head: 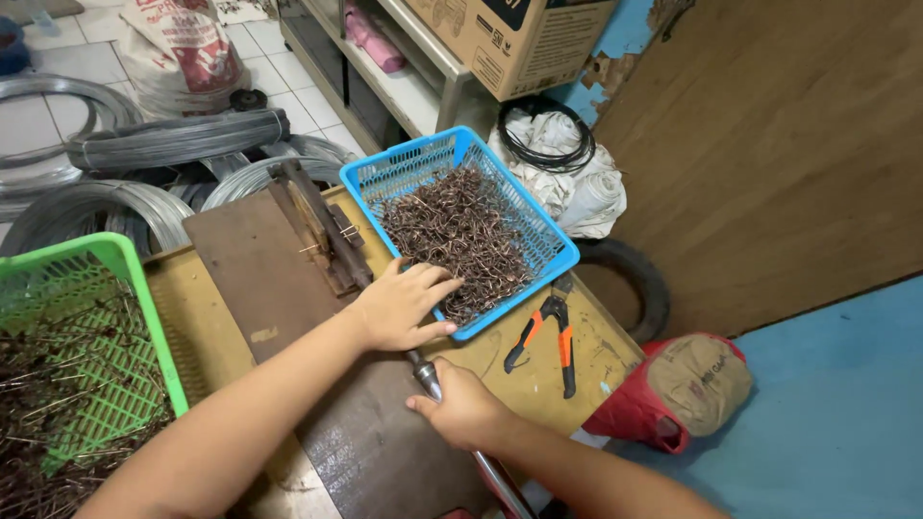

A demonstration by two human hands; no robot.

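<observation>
Metal lever handle point(430, 378) gripped in right hand point(464, 404), left hand point(402, 306) spread flat against blue basket point(553, 272) edge

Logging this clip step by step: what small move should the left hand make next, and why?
Probably pick one bent wire piece from the blue basket: the left hand already rests at its rim over the pile, while the right hand grips the metal lever handle.

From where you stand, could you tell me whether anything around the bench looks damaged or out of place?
The blue wall behind the cardboard box has flaking, peeled paint. The blue basket overhangs the bench edge.
</observation>
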